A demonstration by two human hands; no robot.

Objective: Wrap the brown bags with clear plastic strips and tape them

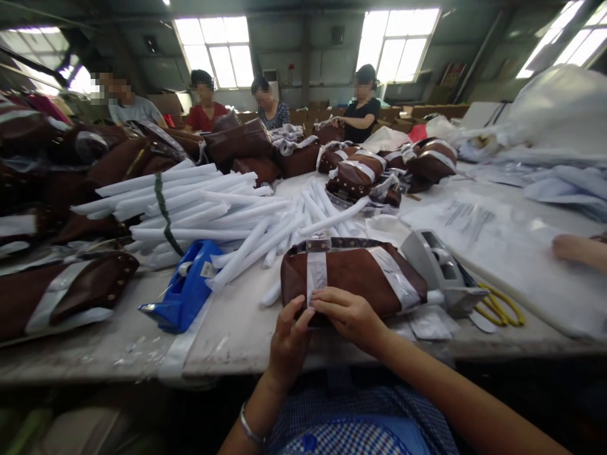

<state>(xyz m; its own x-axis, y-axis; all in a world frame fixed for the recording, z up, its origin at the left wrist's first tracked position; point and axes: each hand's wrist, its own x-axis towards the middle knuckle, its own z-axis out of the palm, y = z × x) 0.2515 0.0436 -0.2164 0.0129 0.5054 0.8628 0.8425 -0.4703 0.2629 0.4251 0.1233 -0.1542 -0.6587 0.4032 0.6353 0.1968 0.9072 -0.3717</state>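
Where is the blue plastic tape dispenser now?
In the head view, the blue dispenser sits on the pale tabletop, left of the left hand, beside the long white rolls.

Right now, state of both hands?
Left hand: touching the white strip on the brown bag; grip unclear.
Right hand: touching that strip; grip unclear.

Smooth leather-look bag (353,278) with glossy, plastic-looking white strips (391,278)

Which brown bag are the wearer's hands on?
The brown bag between the blue dispenser and grey dispenser; left hand and right hand meet at its left white band. Others lie left or behind.
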